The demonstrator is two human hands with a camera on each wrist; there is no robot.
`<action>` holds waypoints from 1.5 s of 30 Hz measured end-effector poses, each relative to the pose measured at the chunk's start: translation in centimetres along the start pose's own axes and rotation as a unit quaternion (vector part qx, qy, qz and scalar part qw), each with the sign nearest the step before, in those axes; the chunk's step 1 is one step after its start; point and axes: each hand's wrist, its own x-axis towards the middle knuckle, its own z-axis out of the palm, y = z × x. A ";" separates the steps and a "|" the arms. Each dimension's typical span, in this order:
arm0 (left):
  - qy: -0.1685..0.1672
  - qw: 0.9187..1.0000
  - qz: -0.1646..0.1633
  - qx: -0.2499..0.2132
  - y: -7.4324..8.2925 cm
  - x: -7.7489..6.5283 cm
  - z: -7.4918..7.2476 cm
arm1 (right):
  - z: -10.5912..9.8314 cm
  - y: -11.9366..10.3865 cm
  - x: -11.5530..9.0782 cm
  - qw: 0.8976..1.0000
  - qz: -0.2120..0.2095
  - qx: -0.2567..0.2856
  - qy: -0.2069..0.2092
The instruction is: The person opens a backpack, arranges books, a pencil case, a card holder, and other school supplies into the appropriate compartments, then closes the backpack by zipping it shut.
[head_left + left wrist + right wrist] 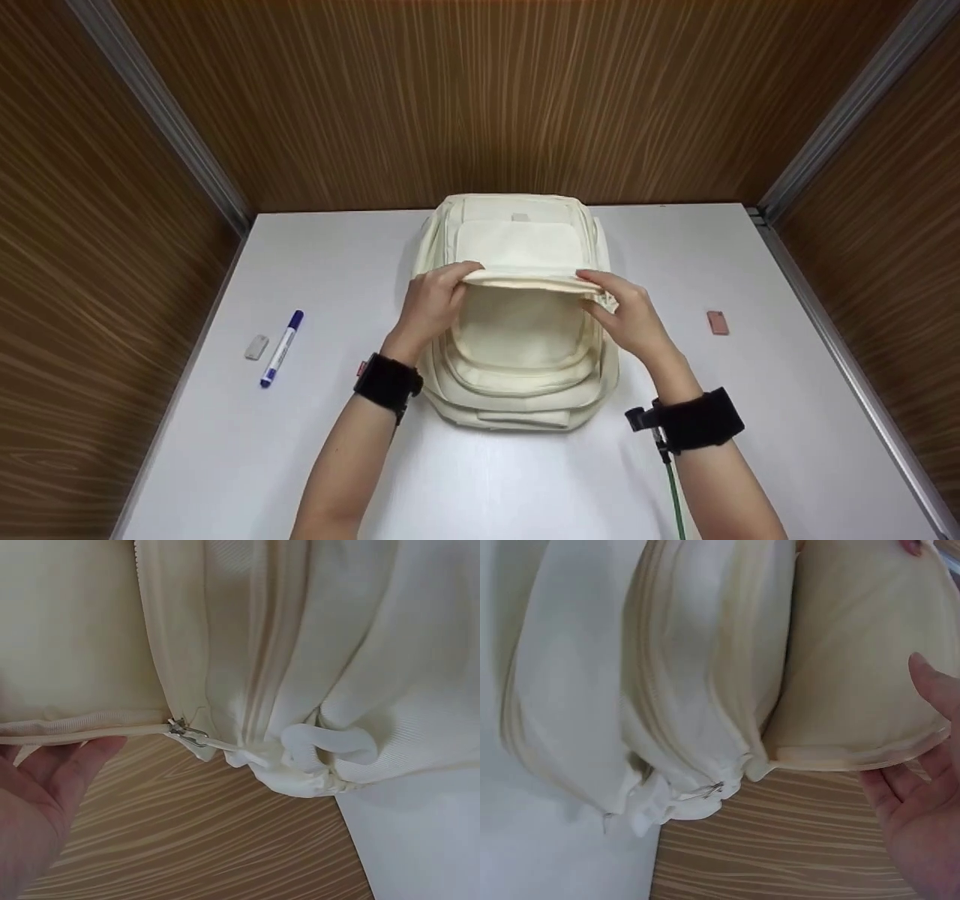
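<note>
A cream backpack (517, 244) lies on the white table, its front pocket unzipped. Both hands hold up the pocket's loose front flap (525, 279), and the pale pocket inside (517, 330) shows below it. At the flap's left corner, my left hand (435, 300) grips the edge; in the left wrist view its fingers (94, 757) lie along the zipper edge, near a metal zipper pull (184, 730). My right hand (630, 315) holds the right corner, with the thumb (930, 682) on the inner side and the other fingers behind the fabric.
Left of the backpack lie a blue-capped marker (282, 349) and a small grey-white block (256, 347). A small pink block (718, 322) sits to the right. Wood-grain panels (495, 105) enclose the table (487, 487). A green cable (675, 499) hangs from the right wristband.
</note>
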 end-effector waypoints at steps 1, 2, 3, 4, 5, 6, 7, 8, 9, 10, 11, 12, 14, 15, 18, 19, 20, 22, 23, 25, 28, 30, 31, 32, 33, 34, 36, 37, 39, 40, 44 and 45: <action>0.004 1.000 -0.004 0.004 0.0 0.2 0.0 | 0.1 0.5 0.2 1.000 0.018 0.008 0.002; 0.007 1.000 -0.009 0.006 0.0 0.4 0.0 | 0.2 1.1 0.4 0.999 0.037 0.021 0.003; 0.009 1.000 -0.013 0.007 0.0 0.6 -0.1 | 0.3 1.6 0.5 0.998 0.056 0.039 0.004; 0.011 1.000 -0.017 0.009 0.0 0.8 -0.1 | 0.3 2.0 0.7 0.996 0.073 0.058 0.006; 0.013 1.000 -0.022 0.010 0.0 1.0 -0.1 | 0.4 2.5 0.8 0.993 0.089 0.076 0.009; 0.015 1.000 -0.026 0.009 0.1 1.1 -0.1 | 0.5 2.9 1.0 0.990 0.104 0.091 0.011; 0.016 0.999 -0.030 0.009 0.1 1.3 -0.1 | 0.5 3.3 1.1 0.988 0.117 0.103 0.014; 0.017 0.999 -0.034 0.009 0.1 1.4 -0.1 | 0.6 3.6 1.3 0.985 0.128 0.111 0.017; 0.017 0.999 -0.036 0.011 0.1 1.6 -0.1 | 0.6 3.8 1.4 0.984 0.136 0.112 0.021; 0.017 0.999 -0.039 0.013 0.1 1.7 -0.1 | 0.7 4.0 1.6 0.983 0.143 0.109 0.024; 0.019 0.999 -0.041 0.015 0.2 1.8 -0.2 | 0.7 4.2 1.8 0.983 0.147 0.103 0.028; 0.020 0.999 -0.042 0.018 0.2 1.9 -0.1 | 0.7 4.2 2.1 0.983 0.151 0.096 0.032; 0.025 0.998 -0.044 0.022 0.2 2.0 -0.1 | 0.8 4.3 2.6 0.984 0.156 0.077 0.037; 0.030 0.998 -0.045 0.023 0.2 2.0 -0.1 | 0.8 4.2 2.8 0.984 0.160 0.067 0.040; 0.044 0.998 -0.050 0.021 0.2 1.9 0.0 | 0.9 4.1 3.5 0.983 0.176 0.032 0.045; 0.049 0.997 -0.051 0.018 0.1 1.9 0.0 | 0.9 4.0 3.7 0.982 0.182 0.016 0.046; 0.052 0.997 -0.053 0.013 0.0 1.8 0.0 | 0.9 4.0 3.9 0.981 0.188 0.002 0.049; 0.058 0.997 -0.057 0.006 -0.2 1.5 -0.1 | 0.9 4.0 4.3 0.977 0.203 -0.020 0.056; 0.061 0.996 -0.061 0.001 -0.3 1.3 -0.1 | 0.9 4.0 4.5 0.976 0.209 -0.031 0.059; 0.065 0.995 -0.071 -0.007 -0.7 0.9 -0.2 | 0.9 4.0 4.8 0.972 0.220 -0.048 0.063; 0.071 0.993 -0.096 -0.010 -1.7 -0.1 -0.5 | 1.0 4.1 5.2 0.968 0.234 -0.062 0.069; 0.075 0.991 -0.115 -0.004 -2.6 -0.8 -0.9 | 1.0 4.0 5.3 0.965 0.242 -0.070 0.068; 0.077 0.989 -0.125 0.001 -3.1 -1.2 -1.1 | 1.0 4.0 5.4 0.964 0.246 -0.073 0.065; 0.081 0.988 -0.133 0.008 -3.7 -1.7 -1.3 | 1.0 4.0 5.5 0.964 0.248 -0.076 0.063; 0.087 0.986 -0.142 0.019 -4.4 -2.1 -1.6 | 1.0 4.0 5.6 0.963 0.250 -0.079 0.059; 0.092 0.984 -0.150 0.033 -5.1 -2.6 -1.9 | 1.0 4.0 5.7 0.963 0.252 -0.081 0.055; 0.104 0.977 -0.173 0.064 -6.7 -3.7 -2.5 | 1.0 4.0 5.9 0.962 0.253 -0.085 0.047; 0.110 0.973 -0.185 0.079 -7.5 -4.3 -2.8 | 0.9 4.0 6.0 0.962 0.254 -0.086 0.045; 0.119 0.962 -0.214 0.117 -9.1 -5.4 -3.4 | 0.9 4.0 6.0 0.962 0.254 -0.089 0.043; 0.122 0.956 -0.231 0.137 -9.8 -6.0 -3.7 | 0.9 4.0 6.0 0.962 0.254 -0.090 0.043; 0.112 0.928 -0.291 0.202 -12.1 -7.9 -4.7 | 1.0 4.0 5.9 0.961 0.259 -0.088 0.039; 0.101 0.922 -0.306 0.217 -12.5 -8.4 -4.9 | 1.0 4.0 5.9 0.961 0.261 -0.087 0.037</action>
